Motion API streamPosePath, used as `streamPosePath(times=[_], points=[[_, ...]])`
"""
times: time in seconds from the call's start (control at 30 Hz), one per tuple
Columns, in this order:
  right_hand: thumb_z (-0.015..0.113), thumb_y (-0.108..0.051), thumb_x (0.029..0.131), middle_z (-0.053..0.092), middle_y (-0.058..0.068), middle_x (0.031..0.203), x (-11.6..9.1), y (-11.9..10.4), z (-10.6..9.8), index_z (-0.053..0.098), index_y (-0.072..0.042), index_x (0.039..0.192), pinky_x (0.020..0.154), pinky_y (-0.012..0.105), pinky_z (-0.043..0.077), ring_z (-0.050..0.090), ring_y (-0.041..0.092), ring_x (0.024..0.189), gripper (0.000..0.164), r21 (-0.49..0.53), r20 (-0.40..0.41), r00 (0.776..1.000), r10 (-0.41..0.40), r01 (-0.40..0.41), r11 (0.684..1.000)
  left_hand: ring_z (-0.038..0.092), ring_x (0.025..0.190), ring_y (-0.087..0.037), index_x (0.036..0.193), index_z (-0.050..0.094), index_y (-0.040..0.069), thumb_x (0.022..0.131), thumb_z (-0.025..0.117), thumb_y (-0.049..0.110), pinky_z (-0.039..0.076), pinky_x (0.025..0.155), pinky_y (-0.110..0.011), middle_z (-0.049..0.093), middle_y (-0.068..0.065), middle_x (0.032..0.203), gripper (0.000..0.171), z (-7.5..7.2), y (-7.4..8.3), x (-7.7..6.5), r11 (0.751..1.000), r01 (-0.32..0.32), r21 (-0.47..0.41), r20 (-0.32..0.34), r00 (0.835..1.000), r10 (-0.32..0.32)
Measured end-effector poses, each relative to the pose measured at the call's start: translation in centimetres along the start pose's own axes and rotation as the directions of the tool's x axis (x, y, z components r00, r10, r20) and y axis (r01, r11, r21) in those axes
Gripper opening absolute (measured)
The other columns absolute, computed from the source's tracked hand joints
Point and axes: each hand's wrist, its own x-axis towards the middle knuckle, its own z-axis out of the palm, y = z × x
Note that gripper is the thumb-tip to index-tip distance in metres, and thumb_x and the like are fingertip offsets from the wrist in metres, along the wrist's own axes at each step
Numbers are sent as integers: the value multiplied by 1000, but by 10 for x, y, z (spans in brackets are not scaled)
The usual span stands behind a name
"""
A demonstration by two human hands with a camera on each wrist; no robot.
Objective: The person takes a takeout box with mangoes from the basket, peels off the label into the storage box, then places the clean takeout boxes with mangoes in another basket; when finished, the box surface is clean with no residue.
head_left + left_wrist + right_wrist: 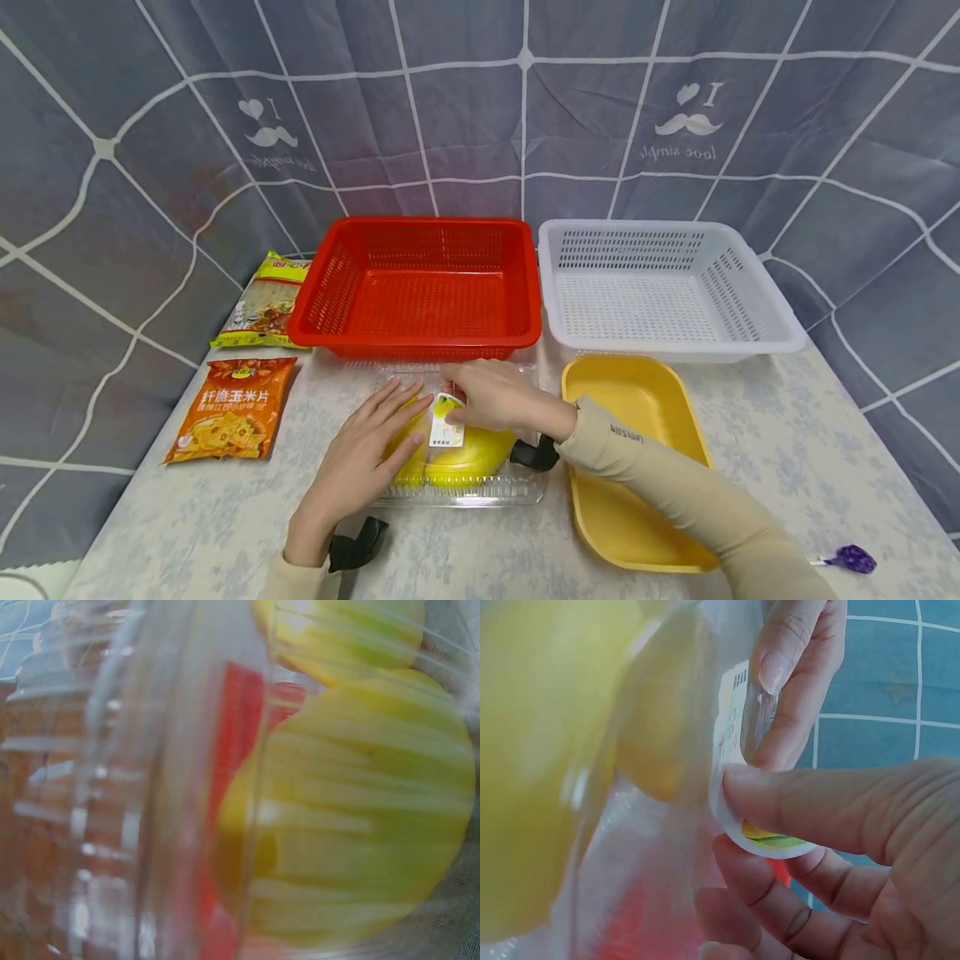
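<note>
A clear plastic clamshell box (487, 493) lies in front of the red basket, with large yellow fruit (360, 802) showing green tinges inside. On its lid is a white label (447, 432) printed with a fruit picture. My right hand (498, 396) pinches one end of that label between thumb and fingers. In the right wrist view the pinched end of the label (731, 780) curves away from the lid. My left hand (367, 450) rests on the left part of the lid, its fingers spread and nearly straight. Its thumb reaches toward the label.
The red basket (412, 342) and a white basket (675, 342) stand at the back. A yellow tray (622, 525) sits under my right forearm. Two snack packets, one orange (232, 412) and one yellow-green (264, 304), lie left. A purple-wrapped lollipop (853, 559) is front right.
</note>
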Motion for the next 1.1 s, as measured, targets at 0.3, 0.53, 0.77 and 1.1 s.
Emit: streamPosePath(times=[0.3,0.53,0.77,1.1], points=[[75,-16,81,53,-12,69,-9,5,1,54,-21,77,52,22,40,50,7,60,22,51,-109,985,-135,141,989,19,141,-21,141,49,21,97,53,35,22,107,-55,33,6,151,46,1,1,0,1000,-2,-1,-14,1000,1],[77,-14,79,56,-12,70,-25,15,-9,60,-18,79,58,22,46,53,4,64,18,295,-201,963,-180,235,926,18,141,-21,141,49,22,96,55,35,22,106,-55,32,6,151,46,2,0,0,1000,1,7,-12,1000,-1],[78,-10,79,57,-3,73,-47,41,-23,62,-11,82,62,26,47,54,14,67,16,553,-199,976,-91,188,812,18,141,-21,141,49,22,96,55,34,22,106,-55,32,6,151,47,3,-1,-1,1000,-1,7,-17,1000,1],[76,-15,81,55,11,69,-93,86,-48,61,-6,85,50,28,46,54,26,61,19,684,-118,980,160,-37,728,19,141,-22,140,49,22,96,55,33,21,107,-55,33,5,151,46,4,-2,-1,1000,-11,0,-37,999,11]])
